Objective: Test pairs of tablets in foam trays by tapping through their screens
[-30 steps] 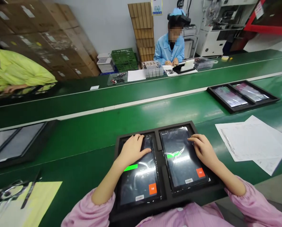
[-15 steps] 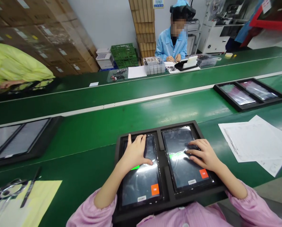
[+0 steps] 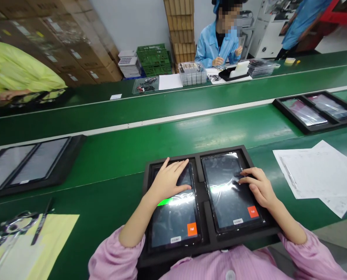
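Note:
A black foam tray (image 3: pixel 202 190) lies before me with two film-covered tablets in its compartments. Over the upper part of the left tablet (image 3: pixel 173 223) rests my left hand (image 3: pixel 169 181), fingers spread and thumb pointing right; it hides part of a green patch on the screen. My right hand (image 3: pixel 260 188) is at the right side of the right tablet (image 3: pixel 224 206), fingers stretched over its glass. Whether those fingertips touch the screen I cannot tell. Each screen shows an orange-red square at lower right and a white barcode label below.
Another tray of tablets (image 3: pixel 45 163) lies to the left, a further tray (image 3: pixel 304 112) at the far right. Paper sheets (image 3: pixel 316 171) lie on the right; a pen (image 3: pixel 42 221) and yellow paper (image 3: pixel 64 233) at lower left. A co-worker in blue (image 3: pixel 205 44) sits across the green belt.
My right hand has shifted slightly right, its fingers drawn toward the tablet's edge. My left hand stays over the left tablet. The co-worker has raised a hand, and another person appears at upper right.

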Demonstrator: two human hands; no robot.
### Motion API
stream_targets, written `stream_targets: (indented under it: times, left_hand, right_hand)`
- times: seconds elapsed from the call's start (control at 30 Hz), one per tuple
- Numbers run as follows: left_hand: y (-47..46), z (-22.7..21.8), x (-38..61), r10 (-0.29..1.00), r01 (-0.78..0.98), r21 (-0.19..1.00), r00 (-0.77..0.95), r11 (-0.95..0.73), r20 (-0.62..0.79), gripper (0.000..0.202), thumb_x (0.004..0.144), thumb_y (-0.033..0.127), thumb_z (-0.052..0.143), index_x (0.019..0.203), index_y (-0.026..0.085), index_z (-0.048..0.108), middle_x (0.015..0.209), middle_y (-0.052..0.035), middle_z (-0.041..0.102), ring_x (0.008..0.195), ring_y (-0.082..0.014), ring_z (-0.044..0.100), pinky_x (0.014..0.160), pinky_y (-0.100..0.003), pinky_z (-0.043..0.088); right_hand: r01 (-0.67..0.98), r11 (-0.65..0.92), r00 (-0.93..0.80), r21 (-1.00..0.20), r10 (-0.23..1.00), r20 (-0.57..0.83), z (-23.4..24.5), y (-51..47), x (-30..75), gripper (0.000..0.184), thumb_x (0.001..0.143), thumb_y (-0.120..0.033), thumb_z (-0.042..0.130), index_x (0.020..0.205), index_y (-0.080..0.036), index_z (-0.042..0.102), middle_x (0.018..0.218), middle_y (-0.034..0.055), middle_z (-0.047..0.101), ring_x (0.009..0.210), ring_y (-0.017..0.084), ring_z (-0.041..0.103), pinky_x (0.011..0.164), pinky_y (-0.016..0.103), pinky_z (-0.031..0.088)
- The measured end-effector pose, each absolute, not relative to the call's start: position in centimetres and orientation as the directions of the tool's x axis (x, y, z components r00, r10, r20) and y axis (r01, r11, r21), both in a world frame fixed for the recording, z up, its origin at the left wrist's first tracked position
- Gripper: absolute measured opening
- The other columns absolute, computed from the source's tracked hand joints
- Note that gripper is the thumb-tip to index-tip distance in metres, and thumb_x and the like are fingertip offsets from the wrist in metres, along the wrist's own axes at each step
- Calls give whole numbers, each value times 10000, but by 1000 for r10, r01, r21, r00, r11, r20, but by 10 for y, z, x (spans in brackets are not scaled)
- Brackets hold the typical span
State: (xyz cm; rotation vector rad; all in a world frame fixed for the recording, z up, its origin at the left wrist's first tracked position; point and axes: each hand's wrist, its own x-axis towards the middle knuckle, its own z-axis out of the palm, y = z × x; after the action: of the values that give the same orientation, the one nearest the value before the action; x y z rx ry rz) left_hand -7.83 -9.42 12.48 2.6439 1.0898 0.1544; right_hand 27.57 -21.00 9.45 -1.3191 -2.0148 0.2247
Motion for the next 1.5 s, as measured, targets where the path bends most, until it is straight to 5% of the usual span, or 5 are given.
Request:
stream_targets:
  times: [0.23, 0.47, 0.83, 1.17, 1.5]
  left_hand:
    - [-91, 131, -92, 637, 617, 417, 763, -667, -109, 1123, 749, 665, 725, 1573, 213, 111, 1575, -166, 312, 1442, -347, 326, 1223, -603, 68]
    - [-92, 132, -96, 603, 617, 408, 777, -673, -179, 1178, 704, 665, 759, 1577, 231, 98, 1611, -179, 197, 1485, -380, 187, 1179, -666, -46]
    - [-92, 130, -96, 620, 615, 449, 768, -648, -158, 1104, 789, 632, 704, 1578, 243, 37, 1606, -163, 234, 1479, -360, 224, 1196, -640, -45]
    - [-98, 129, -94, 616, 608, 423, 776, -672, -136, 1064, 752, 623, 753, 1560, 259, 162, 1610, -166, 214, 1488, -373, 187, 1185, -669, -20]
    - [-111, 131, -70, 656, 664, 320, 740, -676, -149, 536, 912, 640, 537, 1324, 301, 589, 1563, -169, 243, 1449, -495, 161, 1107, -777, 58]
  right_hand:
    - [767, 434, -235, -473, 875, 422, 107, -209, 272, 480, 1035, -380, 295, 895, -230, 729, 1030, 91, 621, 962, 251, 576, 855, 427, 448]
    - [770, 518, -310, -373, 814, 491, 109, -207, 269, 373, 986, -241, 392, 907, -224, 756, 1068, 93, 605, 978, 239, 572, 835, 422, 445]
    - [834, 440, -257, -333, 844, 471, 109, -208, 270, 377, 970, -236, 397, 925, -262, 771, 1090, 80, 608, 1000, 253, 568, 858, 439, 411]
    - [920, 61, 144, -388, 868, 476, 90, -204, 274, 296, 950, -246, 436, 987, -214, 727, 1093, 124, 535, 1033, 306, 518, 865, 499, 456]
    - [953, 39, 96, -300, 902, 420, 73, -199, 284, 401, 780, -78, 474, 1025, -229, 753, 1217, 131, 443, 1027, 311, 446, 891, 531, 460]
